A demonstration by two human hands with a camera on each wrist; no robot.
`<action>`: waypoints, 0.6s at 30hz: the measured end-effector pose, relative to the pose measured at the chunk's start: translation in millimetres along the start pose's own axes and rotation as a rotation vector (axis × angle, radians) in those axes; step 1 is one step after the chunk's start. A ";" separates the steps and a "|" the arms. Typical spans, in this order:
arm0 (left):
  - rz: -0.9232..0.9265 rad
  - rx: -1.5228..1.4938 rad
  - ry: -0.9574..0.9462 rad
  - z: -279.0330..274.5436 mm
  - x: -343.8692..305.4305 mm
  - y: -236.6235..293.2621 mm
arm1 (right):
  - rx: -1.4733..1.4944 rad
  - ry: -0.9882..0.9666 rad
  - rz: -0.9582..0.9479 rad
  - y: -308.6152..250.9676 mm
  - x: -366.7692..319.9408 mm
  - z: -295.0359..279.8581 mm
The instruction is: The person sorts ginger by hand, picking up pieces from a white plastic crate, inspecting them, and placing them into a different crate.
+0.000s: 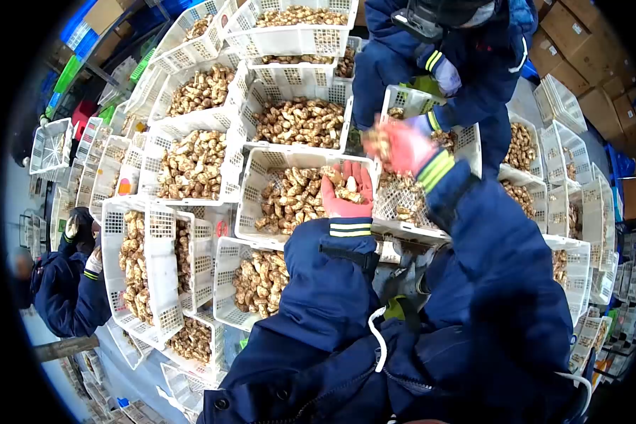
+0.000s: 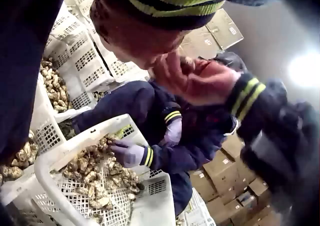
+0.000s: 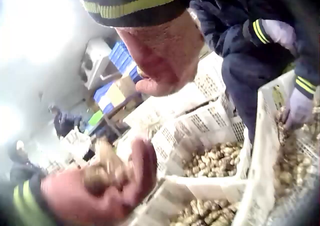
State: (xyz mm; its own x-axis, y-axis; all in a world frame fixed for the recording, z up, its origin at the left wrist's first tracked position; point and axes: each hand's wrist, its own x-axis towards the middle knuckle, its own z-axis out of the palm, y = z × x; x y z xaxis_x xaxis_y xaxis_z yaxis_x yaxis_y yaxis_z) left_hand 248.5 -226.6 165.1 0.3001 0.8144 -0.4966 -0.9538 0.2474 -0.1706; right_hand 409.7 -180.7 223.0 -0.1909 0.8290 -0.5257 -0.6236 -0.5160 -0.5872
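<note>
In the head view my left hand (image 1: 348, 201), in a red glove, lies palm up over a white crate (image 1: 251, 198) of brown-and-cream mushrooms. It holds a few mushrooms (image 3: 107, 168), seen between its curved fingers and thumb in the right wrist view. My right hand (image 1: 411, 147), also red-gloved and blurred, is raised to the right over another crate's edge. Its fingers grip a mushroom (image 1: 379, 143), partly visible in the left wrist view too. Below it sits a crate (image 2: 150, 206) with mushrooms scattered over its mesh floor.
Opposite me a person in dark blue reaches a pale-gloved hand (image 2: 129, 153) into the sparsely filled crate. Stacked crates (image 1: 300, 39) of mushrooms crowd the front and left. Another person (image 1: 67, 283) is at far left. Cardboard boxes (image 1: 579, 49) stand at back right.
</note>
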 end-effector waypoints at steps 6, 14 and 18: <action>-0.126 0.036 -0.104 -5.9 8.2 0.2 | -0.047 -0.002 -0.282 -68.2 10.7 97.4; -0.333 0.156 -0.176 9.8 1.6 -24.0 | -1.008 0.009 -0.387 4.5 -67.1 37.5; -0.216 0.718 -0.338 0.4 -7.9 -45.0 | -1.184 0.084 -0.497 19.5 -80.5 28.8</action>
State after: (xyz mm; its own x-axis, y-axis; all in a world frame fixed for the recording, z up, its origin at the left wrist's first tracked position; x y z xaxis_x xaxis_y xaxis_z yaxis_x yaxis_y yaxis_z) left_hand 289.0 -243.9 177.1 0.5666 0.7962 -0.2123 -0.6881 0.5989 0.4097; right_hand 391.0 -251.3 271.6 -0.0579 0.9927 -0.1059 0.4445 -0.0694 -0.8931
